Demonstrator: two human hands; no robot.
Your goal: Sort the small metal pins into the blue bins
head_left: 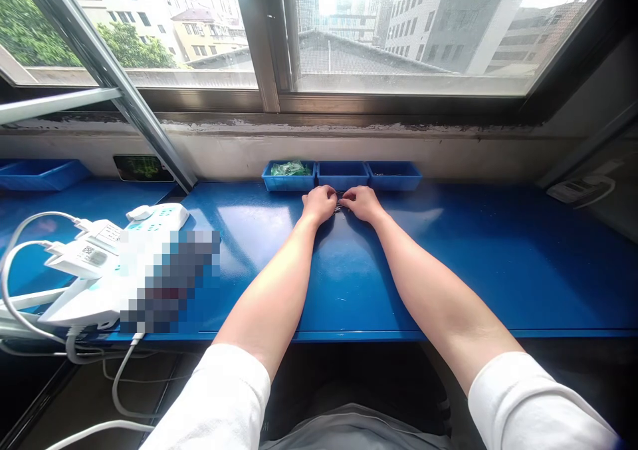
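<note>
Both arms stretch forward over the blue table, and the hands meet just in front of three small blue bins. My left hand (321, 204) is closed, its thumb and fingers pinched at the inner side. Facing it, my right hand (363, 203) is pinched in the same way, with a small gap between the two. Small dark, shiny pieces (339, 208) show in that gap, at the fingertips and just above the table. They are too small to name, and the fingers partly hide what each hand holds. Right behind the hands stands the middle bin (343, 183).
The left bin (289, 183) holds greenish clear plastic packets; the right bin (396, 183) has small dark bits. At left lie a white power strip (162, 216) with plugged chargers, a blurred-out dark object (174, 280) and cables. A metal post (149, 127) and phone (141, 168) stand behind.
</note>
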